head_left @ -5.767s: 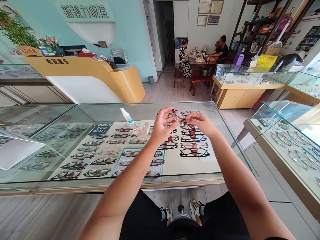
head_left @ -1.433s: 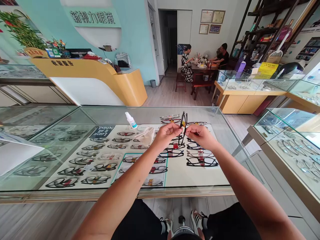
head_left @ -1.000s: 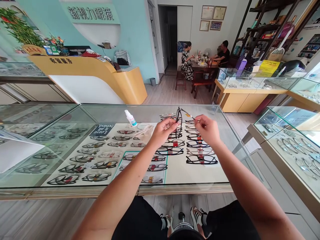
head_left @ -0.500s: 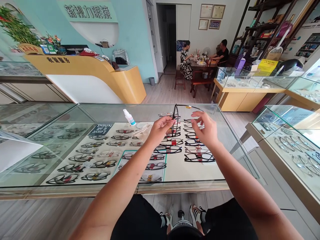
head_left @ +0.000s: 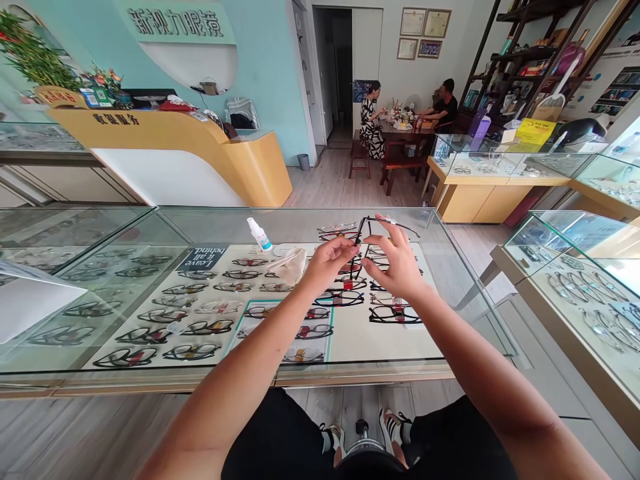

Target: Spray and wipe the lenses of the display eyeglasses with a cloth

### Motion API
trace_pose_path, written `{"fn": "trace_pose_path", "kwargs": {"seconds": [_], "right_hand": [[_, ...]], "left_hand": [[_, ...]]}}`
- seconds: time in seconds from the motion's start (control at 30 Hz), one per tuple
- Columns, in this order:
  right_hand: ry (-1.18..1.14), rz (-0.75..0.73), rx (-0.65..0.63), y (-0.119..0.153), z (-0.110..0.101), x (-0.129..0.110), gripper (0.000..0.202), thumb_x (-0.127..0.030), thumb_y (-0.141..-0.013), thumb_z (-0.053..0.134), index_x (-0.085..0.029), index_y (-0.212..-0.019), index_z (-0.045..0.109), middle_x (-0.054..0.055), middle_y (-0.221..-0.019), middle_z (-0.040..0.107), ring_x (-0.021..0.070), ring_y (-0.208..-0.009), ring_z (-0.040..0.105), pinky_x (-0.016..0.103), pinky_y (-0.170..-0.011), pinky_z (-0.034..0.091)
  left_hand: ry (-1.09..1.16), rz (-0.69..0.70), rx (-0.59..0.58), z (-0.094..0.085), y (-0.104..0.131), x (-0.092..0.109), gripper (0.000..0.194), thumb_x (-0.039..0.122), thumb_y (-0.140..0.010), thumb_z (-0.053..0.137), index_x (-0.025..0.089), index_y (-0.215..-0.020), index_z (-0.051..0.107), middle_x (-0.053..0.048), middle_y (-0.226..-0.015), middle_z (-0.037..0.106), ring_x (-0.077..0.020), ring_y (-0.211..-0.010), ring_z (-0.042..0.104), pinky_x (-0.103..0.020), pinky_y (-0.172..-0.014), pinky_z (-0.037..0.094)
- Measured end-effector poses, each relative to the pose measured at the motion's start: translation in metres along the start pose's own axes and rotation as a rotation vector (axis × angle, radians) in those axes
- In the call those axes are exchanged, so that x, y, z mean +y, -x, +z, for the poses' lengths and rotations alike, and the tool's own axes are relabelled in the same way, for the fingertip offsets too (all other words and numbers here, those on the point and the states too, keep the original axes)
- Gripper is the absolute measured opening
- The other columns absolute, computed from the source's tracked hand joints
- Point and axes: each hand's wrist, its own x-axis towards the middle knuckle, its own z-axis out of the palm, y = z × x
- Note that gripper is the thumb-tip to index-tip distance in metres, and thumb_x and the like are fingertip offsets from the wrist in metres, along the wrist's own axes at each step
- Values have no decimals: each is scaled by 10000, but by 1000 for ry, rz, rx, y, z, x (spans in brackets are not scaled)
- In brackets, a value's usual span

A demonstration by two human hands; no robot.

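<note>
Over the glass display case (head_left: 350,373), my left hand (head_left: 330,261) pinches a dark pair of glasses (head_left: 361,235) by its frame. The glasses are held up on edge, one temple reaching out to the right. My right hand (head_left: 397,261) is beside them with its fingers apart; its fingertips are near the frame and the temple, and whether they touch is unclear. Below the hands, rows of glasses (head_left: 395,313) lie in the case. A white spray bottle (head_left: 259,235) and a beige cloth (head_left: 291,265) are left of my left hand.
A white panel (head_left: 35,300) juts in at the left. Another glass case (head_left: 580,267) stands on the right. Farther back are a wooden counter (head_left: 255,167), a stool (head_left: 359,157) and two people seated at a table (head_left: 400,130).
The glasses have shifted slightly right and tilted. My right hand has moved left, closer to them, and my left hand has moved a little right. The cloth shows more.
</note>
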Motion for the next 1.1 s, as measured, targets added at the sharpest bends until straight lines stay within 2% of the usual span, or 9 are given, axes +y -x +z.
{"fn": "trace_pose_path", "kwargs": {"seconds": [0.17,0.4,0.53,0.6,0.7,0.8,0.9,1.0,1.1], "right_hand": [[18,10,-7,-1,-1,1,191,-378,-1037,690,-268,-1185,642,197,-1717,553,460,-1680,426,749,-1313,427],[44,57,47,-2,-4,9,137,-381,-1041,675,-262,-1012,615,187,-1589,685,440,-1647,490,679,-1279,460],[70,82,-19,-4,-8,14,85,-359,-1057,668,-277,-1039,656,114,-1278,834,402,-1509,628,656,-1296,443],[96,96,-52,-5,-9,14,82,-355,-1067,661,-278,-1057,685,93,-1139,845,380,-1404,690,646,-1316,428],[118,119,-112,-6,-8,14,124,-363,-1091,650,-276,-1045,725,75,-1054,856,335,-1177,767,644,-1345,404],[109,125,-155,-5,-7,13,165,-380,-1108,651,-269,-1046,757,63,-1060,880,309,-1062,795,656,-1365,387],[111,115,-133,-4,-6,11,189,-403,-1098,671,-255,-1128,785,86,-1161,885,344,-1219,793,689,-1380,366],[100,100,-90,-3,-5,5,279,-423,-1079,696,-259,-1288,779,109,-1354,851,391,-1456,693,729,-1394,333],[2,102,-99,-2,2,-5,400,-445,-1083,700,-267,-1440,721,114,-1426,821,385,-1441,693,712,-1377,372]], "left_hand": [[1,-13,-4,0,-1,-2,659,784,-722,962,212,-990,775,-58,-1053,793,-248,-1017,734,-343,-801,677],[126,50,57,-6,-4,-6,566,683,-793,974,202,-1007,765,-93,-1139,812,-269,-1119,748,-387,-861,721],[198,125,159,-14,-9,-1,521,632,-801,992,207,-982,750,-76,-1125,780,-248,-1147,731,-385,-871,739],[254,164,200,-20,-12,1,518,622,-793,1002,213,-963,733,-65,-1101,764,-241,-1146,728,-401,-876,748],[322,205,279,-27,-16,5,538,627,-769,1017,221,-950,715,-48,-1103,741,-222,-1111,725,-430,-885,754],[319,220,334,-30,-17,6,574,650,-736,1031,220,-951,718,-48,-1154,736,-214,-1106,720,-435,-892,752],[242,195,277,-26,-15,4,584,676,-752,1012,218,-977,728,-73,-1183,759,-259,-1210,719,-428,-899,746],[171,145,201,-18,-10,-2,587,686,-775,990,218,-1029,743,-103,-1234,778,-315,-1341,695,-430,-923,736],[117,104,137,-7,-4,-8,567,675,-797,973,217,-1048,750,-120,-1393,746,-332,-1377,684,-411,-922,724]]}}
